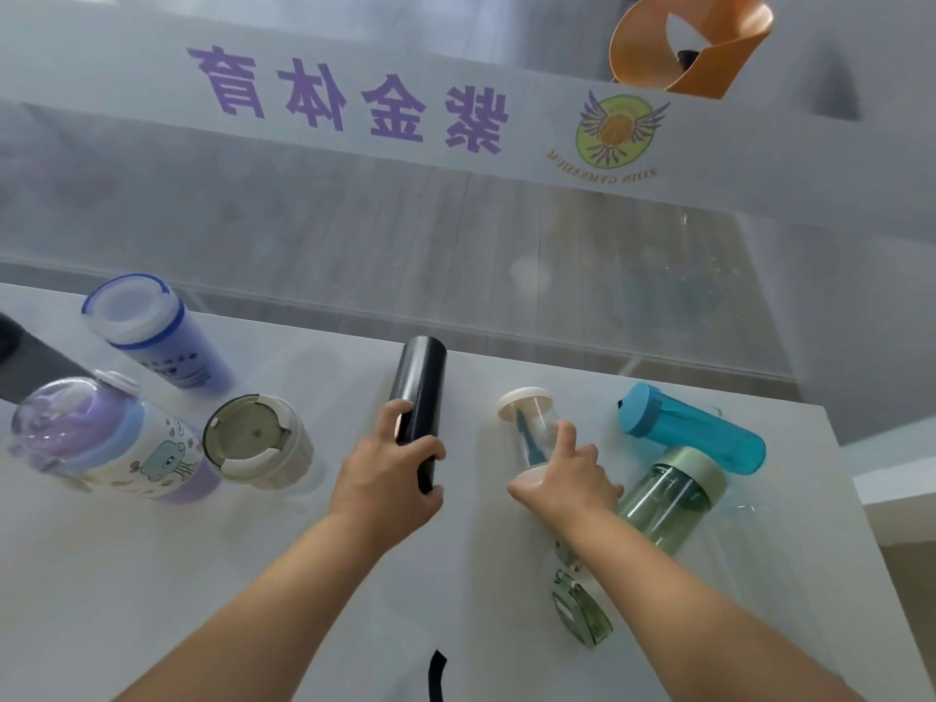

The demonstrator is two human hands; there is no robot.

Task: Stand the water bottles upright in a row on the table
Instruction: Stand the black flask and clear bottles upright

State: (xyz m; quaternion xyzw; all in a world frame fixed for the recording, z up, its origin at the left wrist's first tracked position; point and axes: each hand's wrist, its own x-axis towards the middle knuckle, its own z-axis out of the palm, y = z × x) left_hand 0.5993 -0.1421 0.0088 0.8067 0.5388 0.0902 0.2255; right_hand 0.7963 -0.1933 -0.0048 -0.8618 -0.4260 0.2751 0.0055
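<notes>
My left hand (390,478) grips the lower part of a black cylindrical bottle (419,385) in the middle of the white table (202,575). My right hand (570,478) holds a small clear bottle with a cream lid (529,412). To the left stand a blue bottle (152,336), a purple cartoon bottle (111,443) and a beige cup with a lid (258,443). On the right a teal bottle (694,428) lies on its side, and a pale green bottle (668,499) lies tilted beside my right wrist.
A green strap or lid piece (577,615) lies under my right forearm. A black strap (436,676) shows at the bottom edge. The table's far edge meets a glass panel with purple lettering (354,98). An orange chair (689,43) is beyond. The table's right edge (851,499) is close to the teal bottle.
</notes>
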